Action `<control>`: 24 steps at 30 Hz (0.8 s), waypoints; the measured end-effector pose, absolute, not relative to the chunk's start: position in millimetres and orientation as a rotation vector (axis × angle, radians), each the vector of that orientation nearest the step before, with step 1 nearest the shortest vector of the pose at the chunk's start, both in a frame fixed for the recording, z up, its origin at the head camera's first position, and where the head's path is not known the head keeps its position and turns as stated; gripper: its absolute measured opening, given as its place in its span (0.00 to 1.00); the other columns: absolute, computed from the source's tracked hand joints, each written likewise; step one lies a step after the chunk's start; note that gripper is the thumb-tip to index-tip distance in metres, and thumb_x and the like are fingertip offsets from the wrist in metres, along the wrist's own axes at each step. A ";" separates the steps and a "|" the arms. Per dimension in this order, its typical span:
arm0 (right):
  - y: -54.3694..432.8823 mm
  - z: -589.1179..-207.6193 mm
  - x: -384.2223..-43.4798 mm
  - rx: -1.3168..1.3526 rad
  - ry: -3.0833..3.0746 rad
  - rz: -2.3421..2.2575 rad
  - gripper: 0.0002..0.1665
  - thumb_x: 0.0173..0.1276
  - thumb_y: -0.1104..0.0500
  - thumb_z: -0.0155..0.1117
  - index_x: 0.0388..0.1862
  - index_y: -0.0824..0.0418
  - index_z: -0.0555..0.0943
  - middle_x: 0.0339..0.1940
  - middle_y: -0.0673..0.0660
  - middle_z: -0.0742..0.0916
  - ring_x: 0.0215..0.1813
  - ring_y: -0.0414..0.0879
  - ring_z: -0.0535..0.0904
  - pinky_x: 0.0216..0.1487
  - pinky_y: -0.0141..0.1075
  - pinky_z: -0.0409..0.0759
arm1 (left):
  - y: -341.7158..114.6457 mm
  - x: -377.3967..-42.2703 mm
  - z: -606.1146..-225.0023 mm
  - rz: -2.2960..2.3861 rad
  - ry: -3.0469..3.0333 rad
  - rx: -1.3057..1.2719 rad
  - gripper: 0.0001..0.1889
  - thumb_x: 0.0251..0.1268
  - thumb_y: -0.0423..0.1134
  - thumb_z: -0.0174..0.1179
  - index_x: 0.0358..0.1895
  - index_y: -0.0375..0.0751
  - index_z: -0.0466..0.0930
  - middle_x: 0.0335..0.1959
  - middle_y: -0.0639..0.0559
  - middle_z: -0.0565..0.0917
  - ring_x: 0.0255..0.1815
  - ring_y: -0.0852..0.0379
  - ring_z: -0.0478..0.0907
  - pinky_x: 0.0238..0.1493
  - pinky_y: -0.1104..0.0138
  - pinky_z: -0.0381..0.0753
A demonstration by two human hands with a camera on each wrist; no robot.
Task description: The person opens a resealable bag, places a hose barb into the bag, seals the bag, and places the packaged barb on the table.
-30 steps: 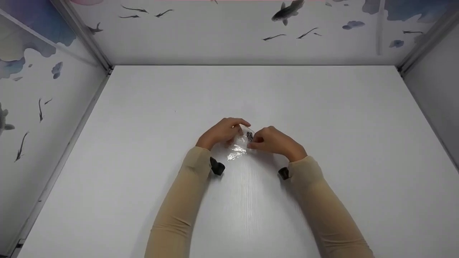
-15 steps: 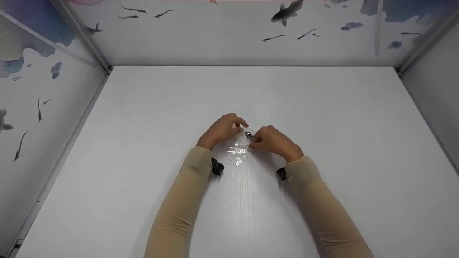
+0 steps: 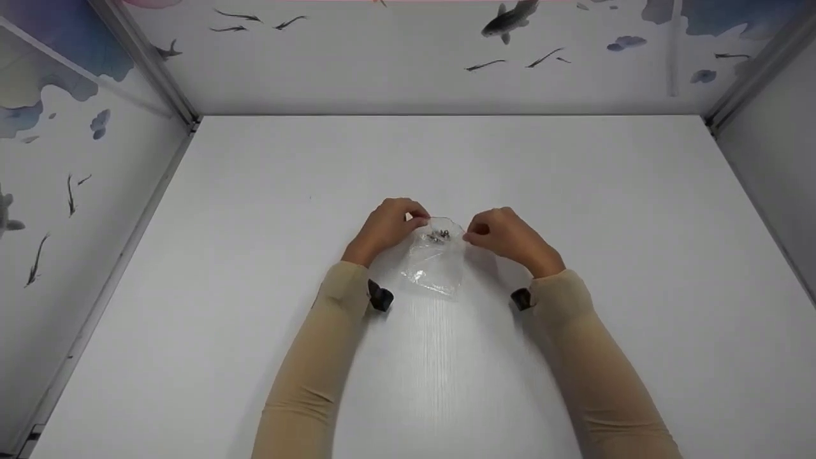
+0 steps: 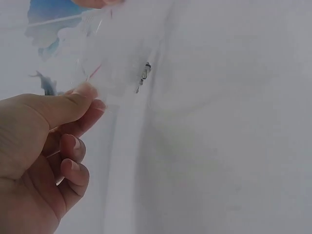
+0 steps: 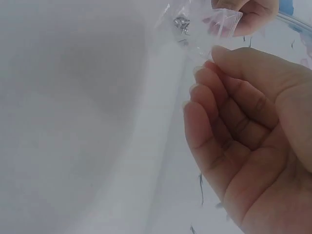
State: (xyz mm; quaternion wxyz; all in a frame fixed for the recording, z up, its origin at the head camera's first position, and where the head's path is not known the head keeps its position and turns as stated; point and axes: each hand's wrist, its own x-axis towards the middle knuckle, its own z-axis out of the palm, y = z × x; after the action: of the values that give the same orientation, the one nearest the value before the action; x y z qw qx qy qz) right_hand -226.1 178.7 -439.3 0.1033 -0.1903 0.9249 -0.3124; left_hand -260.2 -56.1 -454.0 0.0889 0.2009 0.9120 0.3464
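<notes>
A clear plastic bag (image 3: 435, 264) is spread between the two hands in the head view, its far edge raised toward them. Several small silvery metal pieces (image 3: 440, 236), perhaps screws, lie inside near that edge; they are too small to tell for sure. My left hand (image 3: 390, 226) pinches the bag's far left corner between thumb and index finger, the other fingers loosely curled, as the left wrist view shows. At the far right corner my right hand (image 3: 507, 236) pinches the plastic between thumb and index fingertip. In the right wrist view, the metal pieces (image 5: 182, 25) bunch together in the bag.
A white table (image 3: 605, 357) stretches under both arms. Printed panels with fish stand along the back (image 3: 382, 70) and left (image 3: 38, 191), and a plain panel (image 3: 771, 127) is on the right. Small black cameras (image 3: 381, 296) sit at the wrists.
The right hand has moved right, and the left slightly left and away. The crumpled bag is now stretched flatter and wider, with the metal pieces spread out more inside it.
</notes>
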 end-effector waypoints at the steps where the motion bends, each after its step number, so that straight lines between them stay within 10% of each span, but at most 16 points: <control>1: 180.5 -438.1 -226.8 -0.552 2.733 -0.939 0.09 0.67 0.59 0.63 0.35 0.64 0.85 0.31 0.57 0.86 0.31 0.45 0.75 0.35 0.36 0.74 | -56.9 -260.1 -452.4 1.057 2.711 0.606 0.09 0.67 0.39 0.60 0.45 0.44 0.86 0.45 0.51 0.85 0.38 0.55 0.74 0.43 0.64 0.73; 13: 201.0 -428.6 -228.9 -0.443 2.778 -1.194 0.14 0.70 0.52 0.61 0.43 0.63 0.82 0.41 0.59 0.85 0.44 0.49 0.80 0.51 0.44 0.79 | -58.1 -254.6 -429.4 1.352 2.633 0.596 0.11 0.65 0.40 0.62 0.47 0.43 0.86 0.41 0.50 0.86 0.32 0.58 0.69 0.33 0.70 0.69; 24: 219.9 -423.3 -220.0 -0.480 2.732 -1.385 0.20 0.72 0.46 0.56 0.44 0.62 0.80 0.42 0.56 0.84 0.45 0.47 0.80 0.45 0.26 0.75 | -50.9 -236.8 -413.7 1.473 2.572 0.531 0.09 0.64 0.45 0.63 0.39 0.45 0.85 0.37 0.53 0.84 0.33 0.58 0.70 0.35 0.69 0.70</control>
State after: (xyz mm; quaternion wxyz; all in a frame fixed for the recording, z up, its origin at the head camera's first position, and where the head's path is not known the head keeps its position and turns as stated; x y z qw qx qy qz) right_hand -220.0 219.9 -423.3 0.0208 -0.1547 0.8810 -0.4467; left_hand -236.8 -50.9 -413.7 0.0653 0.1759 0.8524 0.4881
